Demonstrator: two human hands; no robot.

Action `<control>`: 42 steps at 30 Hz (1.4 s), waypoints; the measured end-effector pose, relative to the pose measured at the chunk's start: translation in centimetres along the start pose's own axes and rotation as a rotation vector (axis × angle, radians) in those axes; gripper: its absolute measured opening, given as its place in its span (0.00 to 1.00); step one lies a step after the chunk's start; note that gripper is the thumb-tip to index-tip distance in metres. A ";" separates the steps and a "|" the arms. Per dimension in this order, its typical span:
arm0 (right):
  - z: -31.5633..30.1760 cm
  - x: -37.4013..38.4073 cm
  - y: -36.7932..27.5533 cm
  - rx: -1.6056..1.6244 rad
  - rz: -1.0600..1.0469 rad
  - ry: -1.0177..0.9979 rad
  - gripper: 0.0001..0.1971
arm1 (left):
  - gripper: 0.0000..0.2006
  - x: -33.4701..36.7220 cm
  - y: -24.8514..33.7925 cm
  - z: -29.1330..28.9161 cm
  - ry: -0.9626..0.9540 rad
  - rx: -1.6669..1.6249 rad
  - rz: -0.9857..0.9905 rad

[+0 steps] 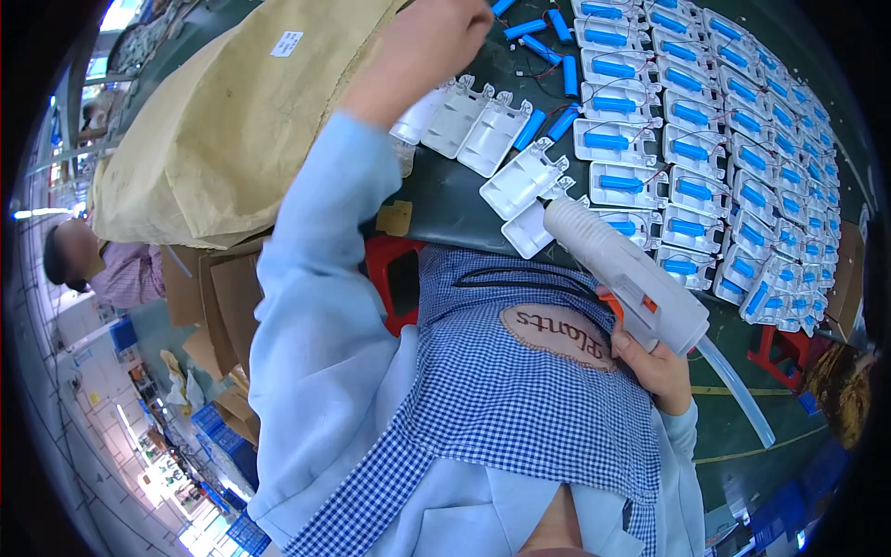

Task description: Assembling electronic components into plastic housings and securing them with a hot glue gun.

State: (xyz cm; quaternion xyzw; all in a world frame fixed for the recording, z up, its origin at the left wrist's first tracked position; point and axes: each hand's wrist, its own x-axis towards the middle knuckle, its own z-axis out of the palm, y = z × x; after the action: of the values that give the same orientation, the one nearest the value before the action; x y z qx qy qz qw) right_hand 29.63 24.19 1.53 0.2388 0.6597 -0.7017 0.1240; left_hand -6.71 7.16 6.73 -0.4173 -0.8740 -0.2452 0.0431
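The person's left hand [436,42] is reaching up and away over the dark green table [445,190], with the light blue sleeve running along the forearm. Its fingers are curling around a white plastic part [418,116], most of which is hiding behind the wrist, so its shape is hard to make out. Just left of the arm a big brown paper sack [232,121] is lying on the table, its far end running out of view. Further left, a co-worker's head and striped sleeve [130,274] are showing only in part.

To the right of the left hand, empty white plastic shells [492,130] are lying open side up, with loose blue cylindrical cells [543,125] beside them.

The right hand [650,357] is gripping the handle of a white glue gun [631,278] in front of the checked apron [520,390], fingers closed around it. The gun's long axis is slanting, nozzle pointing up-left toward the nearest shell, and a clear glue stick [738,390] is sticking out behind, down-right.

Further right, rows of white shells with a blue cell in each [733,139] are covering the table, bending off toward the rim.
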 end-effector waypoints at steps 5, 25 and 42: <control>0.2 -0.2 -1.3 -0.027 0.029 -0.026 0.16 | 0.13 6.7 -4.9 4.8 -0.060 0.252 -0.157; 3.3 6.3 -14.5 -0.023 -0.203 -0.195 0.31 | 0.05 -15.3 -7.6 -0.1 0.249 0.291 -0.470; 7.0 14.6 -15.8 -0.399 -0.077 -0.357 0.16 | 0.08 -13.4 -8.4 -2.3 0.200 0.151 -0.298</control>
State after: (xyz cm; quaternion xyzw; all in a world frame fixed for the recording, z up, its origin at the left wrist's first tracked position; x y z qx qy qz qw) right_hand 8.20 20.93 8.06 0.0569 0.7614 -0.5928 0.2564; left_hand -4.62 -7.85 1.75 -0.2522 -0.9334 -0.2231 0.1241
